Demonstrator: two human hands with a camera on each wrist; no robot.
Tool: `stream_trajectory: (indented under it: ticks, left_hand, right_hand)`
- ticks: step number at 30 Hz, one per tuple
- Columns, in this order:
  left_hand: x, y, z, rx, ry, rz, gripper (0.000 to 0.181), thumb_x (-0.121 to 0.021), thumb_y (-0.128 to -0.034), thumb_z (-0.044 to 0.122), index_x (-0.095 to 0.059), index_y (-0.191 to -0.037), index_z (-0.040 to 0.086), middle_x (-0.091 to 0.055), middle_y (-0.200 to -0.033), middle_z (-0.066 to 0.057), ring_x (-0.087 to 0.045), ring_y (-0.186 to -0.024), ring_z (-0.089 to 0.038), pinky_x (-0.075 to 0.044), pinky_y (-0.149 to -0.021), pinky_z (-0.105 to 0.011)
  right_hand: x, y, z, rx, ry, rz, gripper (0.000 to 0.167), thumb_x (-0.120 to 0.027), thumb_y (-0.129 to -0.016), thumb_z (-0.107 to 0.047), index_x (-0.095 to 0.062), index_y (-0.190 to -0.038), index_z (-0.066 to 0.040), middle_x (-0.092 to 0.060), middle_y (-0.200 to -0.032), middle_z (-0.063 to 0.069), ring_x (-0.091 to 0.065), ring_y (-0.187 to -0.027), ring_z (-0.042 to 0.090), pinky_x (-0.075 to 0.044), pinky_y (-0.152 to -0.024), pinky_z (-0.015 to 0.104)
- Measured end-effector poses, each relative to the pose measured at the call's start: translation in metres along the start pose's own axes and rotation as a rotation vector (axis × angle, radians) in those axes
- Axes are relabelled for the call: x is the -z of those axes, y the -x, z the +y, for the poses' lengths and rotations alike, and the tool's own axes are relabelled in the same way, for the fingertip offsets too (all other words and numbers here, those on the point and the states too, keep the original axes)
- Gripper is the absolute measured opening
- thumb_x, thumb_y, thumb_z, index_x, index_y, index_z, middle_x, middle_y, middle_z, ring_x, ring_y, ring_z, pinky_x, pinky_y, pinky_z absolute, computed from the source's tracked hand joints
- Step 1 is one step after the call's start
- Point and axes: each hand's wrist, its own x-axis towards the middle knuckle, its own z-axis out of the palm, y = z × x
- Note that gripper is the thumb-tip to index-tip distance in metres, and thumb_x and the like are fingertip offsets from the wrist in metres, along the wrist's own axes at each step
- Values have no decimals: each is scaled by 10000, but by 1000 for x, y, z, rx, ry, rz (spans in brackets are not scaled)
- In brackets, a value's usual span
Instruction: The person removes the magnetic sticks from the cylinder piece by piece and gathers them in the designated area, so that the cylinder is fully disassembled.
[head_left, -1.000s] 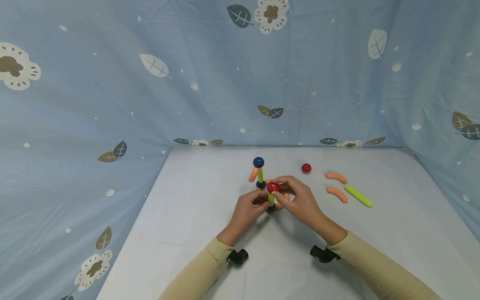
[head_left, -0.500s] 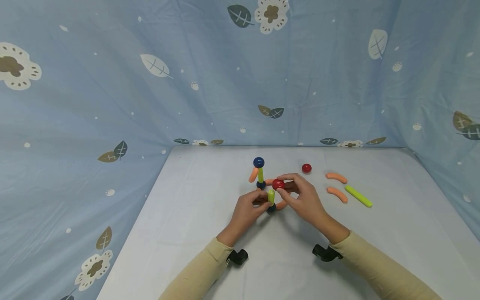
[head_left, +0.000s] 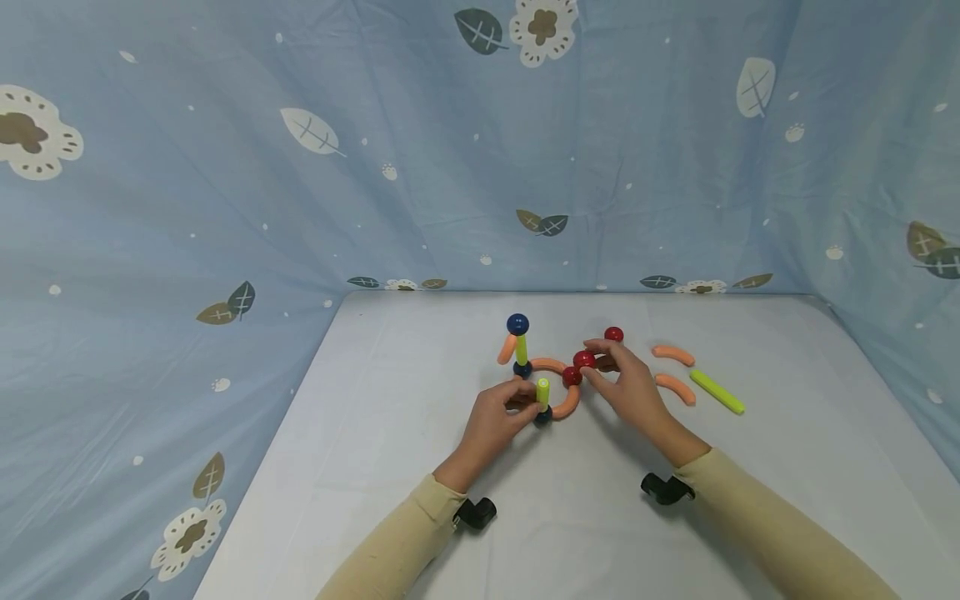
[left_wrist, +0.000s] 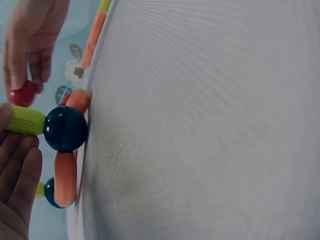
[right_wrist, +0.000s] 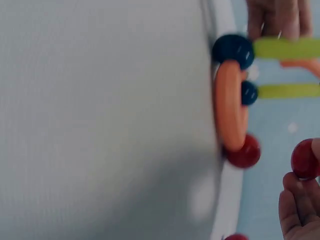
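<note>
In the head view, the left hand [head_left: 495, 412] reaches in low over the worktop [head_left: 375, 417], its grip pinching an upright green rod [head_left: 542, 392] that stands on a dark blue ball [head_left: 543, 417]. The right hand [head_left: 628, 392] comes from the other side, palm turned inward, its grip closed between thumb and fingers on a red ball [head_left: 584, 360]. A second, the seated red ball [head_left: 572, 377], joins two orange curved pieces [head_left: 568, 403] of the ring; behind, another green rod [head_left: 521, 350] rises to a blue top ball [head_left: 517, 324]. A second ago the held ball was at the front rod's top; now it has moved away to the right, leaving that end bare, while the left hand has kept its place. In the left wrist view, the thumb and fingers lie about the rod, and the right hand hangs beyond, blurred, with its red ball. In the right wrist view, fingertips support the red ball, apart from the seated one, which rests low beside an orange piece.
</note>
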Motion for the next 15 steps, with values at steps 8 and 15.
stream_trajectory:
  ticks: [8,15]
  left_hand:
    - [-1,-1,-3,-21,-1,4,185,-764,-924,112,-718,-1102,125,-731,-1041,8,-691,-954,-71,-568,-836,-210]
    - [-1,0,-1,-14,4,2,184,-766,-919,96,-717,-1095,119,-730,-1039,7,-695,-956,-90,-572,-837,-221]
  right_hand:
    - [10,-13,25,-91,157,-34,425,-718,-965,-171,-605,-1362,-72,-631,-1279,165,-623,-1123,370,-560,-875,523]
    - [15,-30,35,-47,219,-40,410,-729,-956,-180,-631,-1331,-46,-658,-1192,165,-549,-1153,359,-476,-973,563]
